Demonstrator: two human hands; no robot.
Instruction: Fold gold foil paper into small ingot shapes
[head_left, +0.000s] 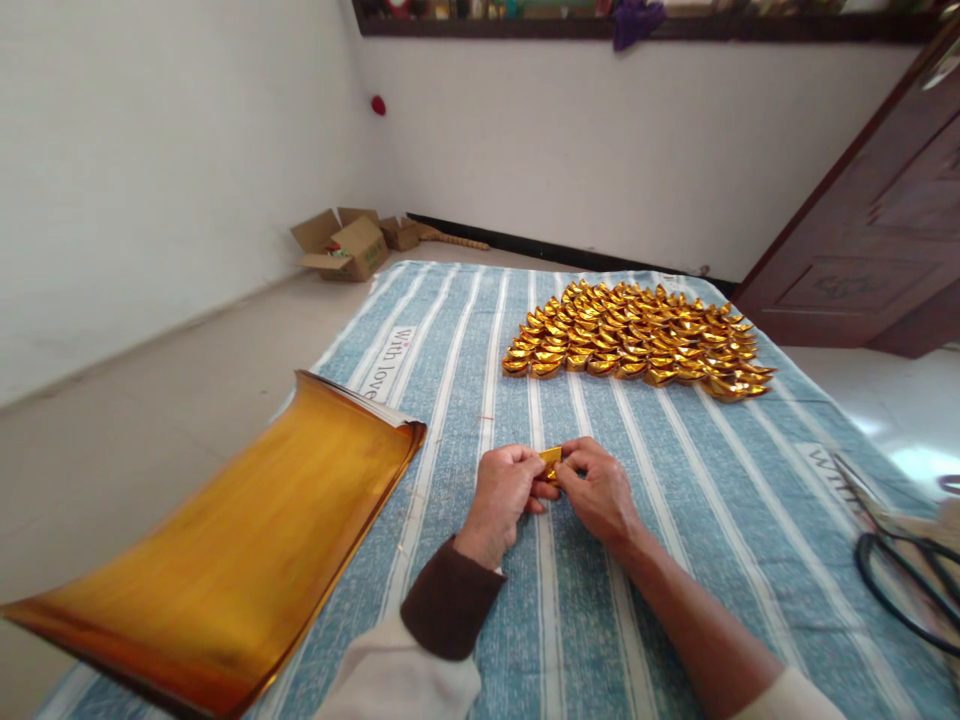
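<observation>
Between my two hands, above the striped cloth, is a small folded piece of gold foil paper (551,457). My left hand (504,492) pinches its left side between thumb and fingers. On the other side my right hand (600,485) is closed on the paper's right edge. Fingers cover much of the piece, so its full shape is hidden. Farther back on the table sits a wide cluster of gold paper ingots (637,335), set close together in rows. To the left lies a stack of large gold foil sheets (247,530) with curled edges.
A blue and white striped cloth (457,350) covers the table. Black-handled scissors (892,545) lie at the right edge. An open cardboard box (349,247) stands on the floor beyond the far left corner. A reddish-brown door (855,240) is at the right.
</observation>
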